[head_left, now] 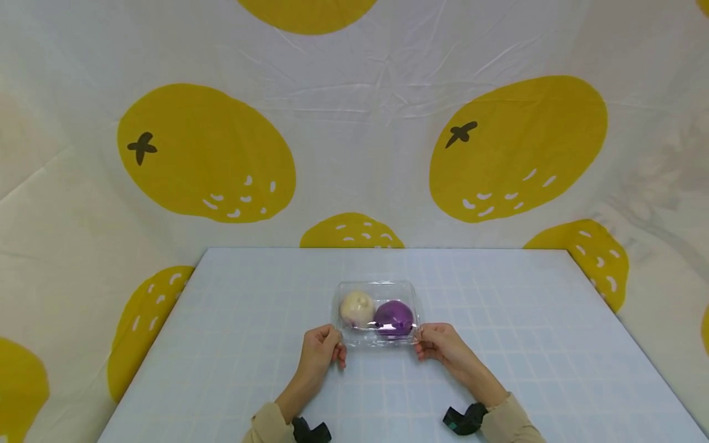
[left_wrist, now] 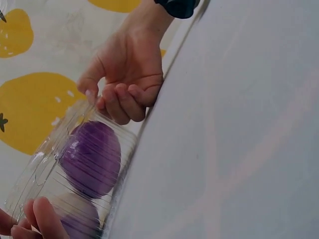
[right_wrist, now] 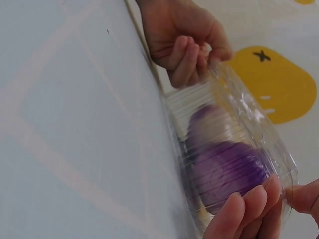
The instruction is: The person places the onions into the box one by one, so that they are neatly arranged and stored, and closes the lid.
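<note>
A clear plastic clamshell box [head_left: 376, 339] sits at the middle of the table. Inside lie two round vegetable-like pieces: a cream one [head_left: 357, 309] with a purple tinge below on the left, and a glossy purple one [head_left: 394, 318] on the right. My left hand [head_left: 320, 352] pinches the box's rim at the near left corner, its other fingers curled beneath. At the near right corner my right hand [head_left: 443, 349] grips the rim between thumb and curled fingers. Both wrist views show the ribbed side wall [left_wrist: 107, 144] between the hands, with the lid along the box's top.
The table [head_left: 249, 295] has a pale blue checked cover, with its far edge beyond the box. Behind it hangs a white cloth [head_left: 360, 141] printed with yellow fruit. Dark wrist devices [head_left: 465, 419] are worn below both hands, by the beige sleeves.
</note>
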Available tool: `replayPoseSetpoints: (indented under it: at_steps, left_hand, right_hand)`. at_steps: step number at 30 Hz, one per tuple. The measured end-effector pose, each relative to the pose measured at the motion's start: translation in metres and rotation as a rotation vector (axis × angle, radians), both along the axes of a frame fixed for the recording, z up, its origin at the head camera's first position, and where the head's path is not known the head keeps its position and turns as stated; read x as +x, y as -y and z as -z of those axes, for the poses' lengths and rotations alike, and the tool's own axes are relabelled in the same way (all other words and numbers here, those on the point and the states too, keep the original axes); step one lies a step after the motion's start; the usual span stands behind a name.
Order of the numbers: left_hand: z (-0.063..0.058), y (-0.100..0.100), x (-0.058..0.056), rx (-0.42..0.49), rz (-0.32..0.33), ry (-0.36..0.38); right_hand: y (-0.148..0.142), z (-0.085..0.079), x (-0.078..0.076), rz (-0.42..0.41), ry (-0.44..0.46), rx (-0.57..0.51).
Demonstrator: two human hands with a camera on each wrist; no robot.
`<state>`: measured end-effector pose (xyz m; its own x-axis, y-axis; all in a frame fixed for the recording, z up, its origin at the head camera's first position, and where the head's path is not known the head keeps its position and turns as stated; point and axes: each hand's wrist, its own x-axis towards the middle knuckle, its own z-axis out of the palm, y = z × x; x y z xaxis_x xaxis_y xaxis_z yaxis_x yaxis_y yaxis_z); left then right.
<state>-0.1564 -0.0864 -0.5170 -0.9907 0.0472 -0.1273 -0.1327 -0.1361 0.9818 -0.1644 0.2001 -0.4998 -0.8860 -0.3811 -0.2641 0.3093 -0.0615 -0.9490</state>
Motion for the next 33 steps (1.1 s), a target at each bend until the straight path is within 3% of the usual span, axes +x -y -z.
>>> replayPoseSetpoints:
  at_steps: [7,14,19,27,31,33]
  left_hand:
    - [-0.002,0.004,-0.001,0.008,0.088,-0.002]
    - [-0.004,0.015,-0.004,0.009,0.216,0.061]
    - [-0.009,0.026,-0.006,0.017,0.278,0.090]
    - [-0.022,0.056,-0.012,-0.090,0.354,0.054]
    - [-0.033,0.076,-0.013,-0.183,0.342,0.005]
    - [-0.039,0.086,-0.013,-0.239,0.323,-0.034]
  right_hand:
    - [-0.001,0.000,-0.001,-0.005,0.002,-0.024]
    - [-0.007,-0.004,-0.003,-0.071,-0.001,-0.029]
    - [-0.015,-0.016,-0.003,-0.096,-0.042,0.089]
    - [-0.031,-0.039,-0.005,-0.150,-0.163,0.333]
    - [-0.040,-0.052,-0.003,-0.145,-0.273,0.468]
    - [-0.044,-0.058,-0.001,-0.110,-0.375,0.541]
